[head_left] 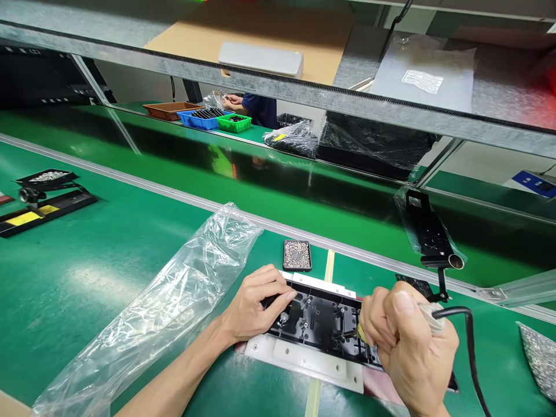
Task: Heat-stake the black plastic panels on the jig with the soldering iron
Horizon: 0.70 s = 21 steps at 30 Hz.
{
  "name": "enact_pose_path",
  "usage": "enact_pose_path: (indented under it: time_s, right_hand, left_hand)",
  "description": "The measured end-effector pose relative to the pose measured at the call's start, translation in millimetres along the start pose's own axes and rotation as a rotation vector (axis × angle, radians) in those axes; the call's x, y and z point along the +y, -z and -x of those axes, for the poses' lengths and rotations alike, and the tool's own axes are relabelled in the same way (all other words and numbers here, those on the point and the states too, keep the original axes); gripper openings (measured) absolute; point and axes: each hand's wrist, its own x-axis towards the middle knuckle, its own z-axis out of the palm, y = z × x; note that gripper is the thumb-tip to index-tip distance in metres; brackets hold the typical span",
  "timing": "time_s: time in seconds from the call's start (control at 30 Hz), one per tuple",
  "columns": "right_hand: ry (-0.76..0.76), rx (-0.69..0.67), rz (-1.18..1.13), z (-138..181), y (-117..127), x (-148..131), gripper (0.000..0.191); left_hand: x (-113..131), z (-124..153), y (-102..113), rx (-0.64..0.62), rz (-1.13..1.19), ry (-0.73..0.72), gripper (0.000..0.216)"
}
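L hand [259,302] on 1 pnl [322,317], R hand [410,339] w/ 1 tool [432,317]

Clear bag [186,289] on L of green surface [108,231]. Shelf [147,58] above w/ cardboard [269,26], pale slab [260,58]. Bkgd: brown bin [165,114], blue bin [195,121], green bin [234,125], person's dk sleeve [263,110] nearby.

Glossy black plastic forms the ribbed moulded panel [319,318]; the fixture plates [299,353] are smooth, pale metal. Crinkled, shiny clear film makes the bag [186,295]. The counter [134,249] has a smooth green sheen, its far edge bordered by a metal rail [130,179]. The cardboard [269,26] is matt.
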Motion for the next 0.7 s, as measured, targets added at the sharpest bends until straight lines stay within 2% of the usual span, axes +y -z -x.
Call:
enact_pose_path:
  time_s: [0.37,0.57,0.7]
  right_hand:
    - [0.016,0.011,0.011,-1.5,-2.4,-1.5,0.051]
    - [0.012,-0.051,-0.054,-0.4,0.1,1.0,0.047]
    - [0.027,-0.026,-0.051,2.3,2.1,3.9,0.040]
  left_hand:
    - [-1.2,1.2,-1.2,-0.008,-0.012,0.005,0.014]
    - [-1.9,2.2,-0.6,-0.023,-0.001,0.016,0.013]
    - [-1.5,3.3,-0.1,-0.033,0.002,0.016,0.014]
